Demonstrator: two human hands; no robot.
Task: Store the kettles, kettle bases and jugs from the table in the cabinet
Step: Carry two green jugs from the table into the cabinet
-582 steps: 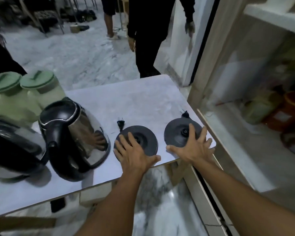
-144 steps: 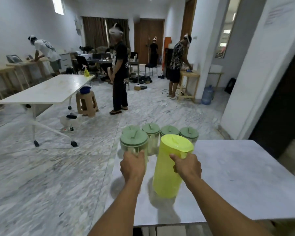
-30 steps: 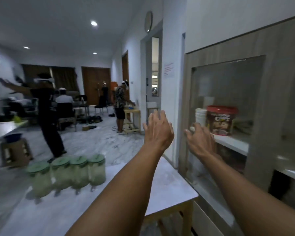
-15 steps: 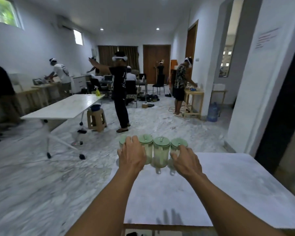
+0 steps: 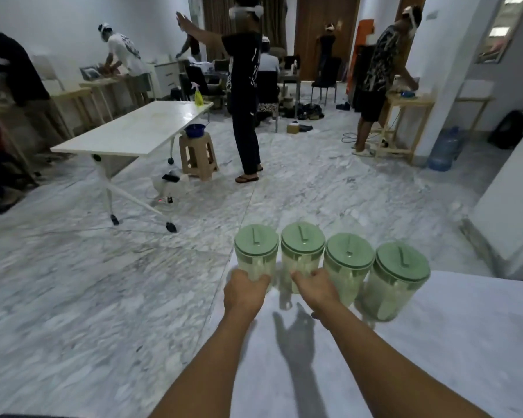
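Several clear jugs with pale green lids stand in a row at the far edge of the marble-patterned table (image 5: 435, 342). My left hand (image 5: 245, 294) is wrapped around the lower front of the leftmost jug (image 5: 255, 251). My right hand (image 5: 316, 292) grips the second jug from the left (image 5: 302, 248), thumb across its base, and it also hides part of the third jug (image 5: 349, 263). The rightmost jug (image 5: 400, 273) stands free. All jugs rest upright on the table. No kettles or kettle bases show in this view.
Beyond the table edge lies marble floor. A person in black (image 5: 245, 101) stands a few steps away, near a white folding table (image 5: 133, 128) and a beige stool (image 5: 198, 155). A white wall panel (image 5: 514, 206) rises at the right. Other people work at the back.
One second ago both hands were raised and empty at the cabinet. I have turned back to the table, and both hands have now closed on the two left jugs.
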